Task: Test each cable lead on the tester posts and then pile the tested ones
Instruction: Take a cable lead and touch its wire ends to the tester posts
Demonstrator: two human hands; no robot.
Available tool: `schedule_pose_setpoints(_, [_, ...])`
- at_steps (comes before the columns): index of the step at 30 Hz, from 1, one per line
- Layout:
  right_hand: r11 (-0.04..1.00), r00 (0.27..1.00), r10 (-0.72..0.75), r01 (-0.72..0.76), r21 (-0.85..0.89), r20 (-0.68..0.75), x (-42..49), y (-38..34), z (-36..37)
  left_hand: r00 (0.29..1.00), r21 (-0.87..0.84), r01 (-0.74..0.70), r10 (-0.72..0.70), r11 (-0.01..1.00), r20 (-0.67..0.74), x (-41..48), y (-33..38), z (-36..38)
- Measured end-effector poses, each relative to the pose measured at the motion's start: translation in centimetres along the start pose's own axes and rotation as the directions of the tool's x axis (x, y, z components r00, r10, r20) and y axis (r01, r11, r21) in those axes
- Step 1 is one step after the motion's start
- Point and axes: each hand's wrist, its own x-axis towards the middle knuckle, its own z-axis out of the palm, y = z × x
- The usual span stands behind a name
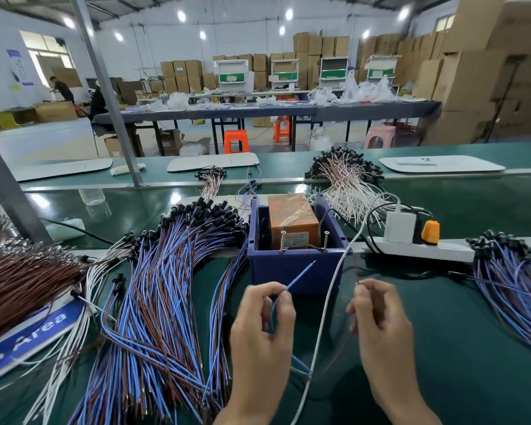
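Head view: on the green worktop [442, 317], beside the large lead pile [166, 286], stands one blue tester box [292, 265]. One blue lead [301, 276] is pinched in the left grip [262, 326] and one brown lead [356, 271] in the right grip [380, 317]. Each bare tip should be pressed squarely onto one of the two screw posts [283, 240], not yet touched.

1. Left hand [262, 326] pinches thin blue insulated lead [301, 276], tip angled up towards dark blue plastic box [292, 266].
2. Right hand [380, 317] pinches thin brown lead [356, 273], upright.
3. Two brass screw posts [282, 240] stand inside the box's near wall; neither lead touches them.
4. Blue-and-brown lead pile [166, 302] lies left of the box.
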Motion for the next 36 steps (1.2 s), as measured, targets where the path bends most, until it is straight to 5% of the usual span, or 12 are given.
schedule_pose_setpoints(3, [0.982, 0.974, 0.11, -0.137, 0.13, 0.198, -0.6, -0.8, 0.1, 0.966, -0.279, 0.226, -0.177, 0.933, 0.19, -0.1, 0.7, 0.3])
schedule_pose_setpoints(7, [0.958, 0.901, 0.135, -0.225, 0.177, 0.413, -0.9, -1.4, 0.2, 0.902, -0.408, 0.389, -0.25, 0.826, 0.353, -0.1, 0.9, 0.2])
schedule_pose_setpoints(19, [0.862, 0.823, 0.245, -0.427, 0.273, 0.513, -0.6, -1.0, 0.3, 0.878, -0.43, 0.443, -0.284, 0.786, 0.385, 0.4, 0.6, 0.0])
schedule_pose_setpoints(29, [0.683, 0.681, 0.347, -0.655, 0.324, 0.645, 0.0, -0.2, -0.2, 0.911, -0.19, 0.268, -0.184, 0.945, 0.369, -0.2, -1.0, 0.7])
schedule_pose_setpoints(33, [0.602, 0.752, 0.349, -0.637, 0.481, 0.559, 0.9, 0.4, -0.8, 0.875, -0.058, 0.209, -0.16, 0.976, 0.457, -0.9, -0.9, 1.0])
schedule_pose_setpoints(36, [0.505, 0.804, 0.356, -0.594, 0.626, 0.476, 1.8, 0.8, -1.4, 0.798, 0.133, -0.022, -0.063, 0.991, 0.6, -1.7, -0.9, 1.1])
